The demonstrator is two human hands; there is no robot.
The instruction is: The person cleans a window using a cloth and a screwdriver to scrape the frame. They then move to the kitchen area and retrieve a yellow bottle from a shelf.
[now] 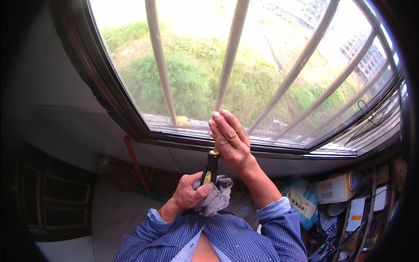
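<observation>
My left hand (191, 193) grips a screwdriver (211, 170) by its black and yellow handle, with the shaft pointing up toward the window. Bunched in the same hand, under the handle, is a grey cloth (217, 199). My right hand (234, 140) is around the metal shaft just above the handle, its fingers fairly straight and close together. Those fingers hide most of the shaft and its tip. Behind the hand is the lower part of a window (193, 82) with a dark frame (183, 139).
Metal bars (229, 62) cross the window. A wire rack (376, 114) sits at the sill's right. Below right are shelves (370, 209) with a blue bag (302, 203) and a plastic jar (340, 186). A red-handled tool (134, 160) leans against the wall at left, near a dark panelled cabinet (55, 196).
</observation>
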